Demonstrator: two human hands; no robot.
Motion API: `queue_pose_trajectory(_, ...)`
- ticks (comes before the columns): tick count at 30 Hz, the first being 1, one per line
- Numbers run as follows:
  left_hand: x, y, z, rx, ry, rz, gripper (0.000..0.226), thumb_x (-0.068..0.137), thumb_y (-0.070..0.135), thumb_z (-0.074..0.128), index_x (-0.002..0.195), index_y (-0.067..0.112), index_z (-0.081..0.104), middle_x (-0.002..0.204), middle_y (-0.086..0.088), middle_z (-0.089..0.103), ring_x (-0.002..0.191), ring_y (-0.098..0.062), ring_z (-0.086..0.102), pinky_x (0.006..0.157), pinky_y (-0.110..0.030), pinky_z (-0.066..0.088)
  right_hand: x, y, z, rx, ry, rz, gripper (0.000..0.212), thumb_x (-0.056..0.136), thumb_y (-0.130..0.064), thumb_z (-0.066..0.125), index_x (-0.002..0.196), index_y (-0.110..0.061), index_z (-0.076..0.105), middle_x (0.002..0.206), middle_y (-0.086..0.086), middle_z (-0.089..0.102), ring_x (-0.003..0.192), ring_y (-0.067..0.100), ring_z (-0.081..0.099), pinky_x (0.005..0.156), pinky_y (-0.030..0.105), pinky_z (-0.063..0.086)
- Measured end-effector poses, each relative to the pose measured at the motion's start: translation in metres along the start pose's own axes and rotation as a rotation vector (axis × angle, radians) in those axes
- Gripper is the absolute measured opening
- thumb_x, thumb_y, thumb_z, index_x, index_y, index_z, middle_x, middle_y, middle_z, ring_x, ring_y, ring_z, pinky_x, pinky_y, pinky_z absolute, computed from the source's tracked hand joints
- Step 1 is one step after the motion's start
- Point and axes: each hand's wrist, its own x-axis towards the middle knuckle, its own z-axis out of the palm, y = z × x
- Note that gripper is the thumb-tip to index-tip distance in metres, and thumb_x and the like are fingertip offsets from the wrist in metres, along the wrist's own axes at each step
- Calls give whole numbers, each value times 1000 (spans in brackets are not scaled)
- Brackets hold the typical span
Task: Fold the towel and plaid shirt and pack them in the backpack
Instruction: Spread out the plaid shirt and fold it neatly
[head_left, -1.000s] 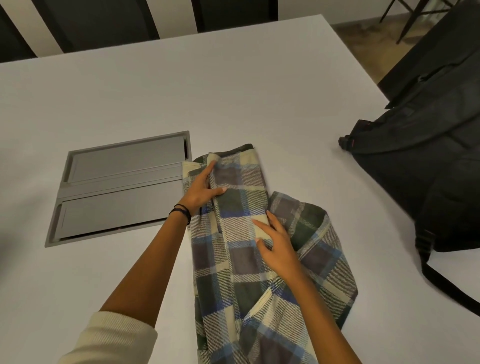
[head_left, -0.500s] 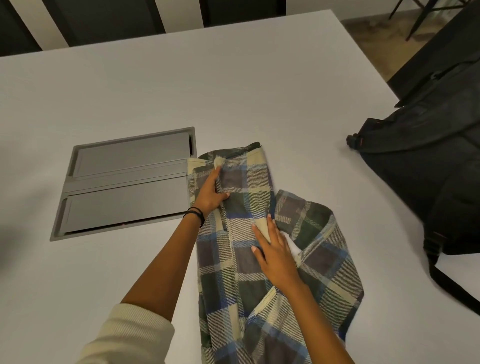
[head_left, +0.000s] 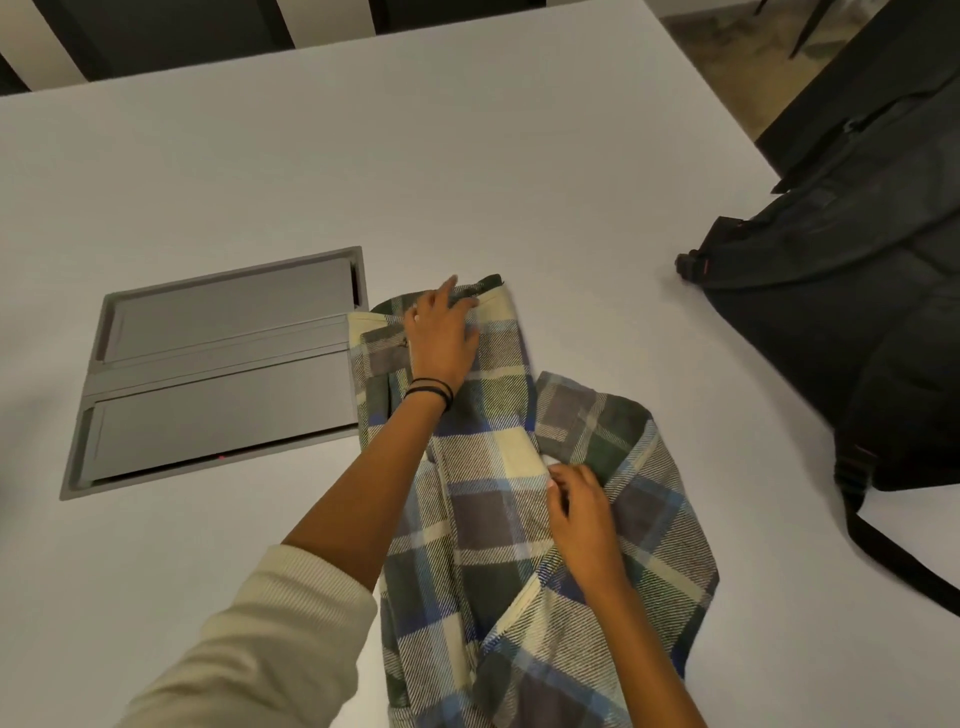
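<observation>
1. One grey recessed panel with two flat lids is set into the white bench at the left; its right edge is touched and slightly covered by the cloth beside it.
2. One cream sleeve is pushed up the left forearm, and two dark bands circle that wrist.
3. Left hand: wide, with its fingers spread and laid flat on the far, collar end of the plaid shirt, pressing it to the bench.
4. One plaid shirt, green, blue, grey and cream, lies in a long strip down the middle of the bench, from beside the panel to the near edge, with a loose flap bulging to its right.
5. Right hand: it rests on the shirt's middle with bent fingers, their tips at a fold edge; I cannot tell whether they pinch the cloth or only press it.
6. One black backpack lies at the bench's right edge, well apart from the shirt, with a strap trailing towards the near side.
</observation>
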Motion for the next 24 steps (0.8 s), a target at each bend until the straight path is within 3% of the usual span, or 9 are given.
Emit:
queue_pose_trajectory(3,13,18,9,89,-114,143,33,95,23,46,126,29,53,146,3,38,129,-23,36,104,-45,21,6,-2,-3,-24,-25,22,23,95,-14,47,114,-7,59,108,5,58,88,10,53,62,7,36)
queue_pose_trajectory(6,20,31,21,237,-260,310,47,92,4,43,129,31,50,150,2,30,130,-23,37,104,-50,23,9,-2,-4,-45,-38,31,20,94,-15,49,107,-6,61,99,2,59,80,8,50,53,7,33)
queue_pose_trajectory(9,23,34,28,342,-356,376,41,93,3,43,125,25,54,152,0,26,128,-24,40,106,-52,19,8,-3,-6,-59,-31,43,13,93,-15,52,95,-7,62,84,-4,53,64,1,45,47,11,32)
queue_pose_trajectory(11,24,33,32,347,-351,388,31,92,5,46,117,19,58,147,0,35,120,-24,49,106,-49,20,7,-3,-8,-59,-37,53,14,93,-17,54,80,-13,56,73,-6,49,58,0,43,46,13,32)
queue_pose_trajectory(13,24,32,35,360,-308,409,23,92,5,48,108,15,59,131,-2,51,105,-25,58,102,-42,25,6,-3,-9,-64,-50,51,28,93,-20,54,66,-18,44,64,-8,43,54,2,40,46,16,35)
queue_pose_trajectory(16,24,30,36,379,-271,399,18,91,6,50,105,13,59,114,-2,59,96,-24,61,101,-40,28,7,-4,-13,-88,-84,53,40,93,-20,54,59,-23,33,59,-8,37,51,3,36,50,14,37)
queue_pose_trajectory(21,21,34,38,351,-234,367,22,86,5,59,106,13,57,113,-4,56,93,-23,60,93,-35,34,14,-10,-23,-189,-183,28,43,94,-19,53,57,-22,29,56,-7,33,49,2,31,42,18,29)
queue_pose_trajectory(24,12,32,38,232,-237,331,27,86,1,55,111,10,53,125,-8,49,94,-27,60,84,-35,37,18,-15,-23,-316,-233,22,45,94,-18,52,59,-24,25,60,-7,31,51,2,30,44,16,24)
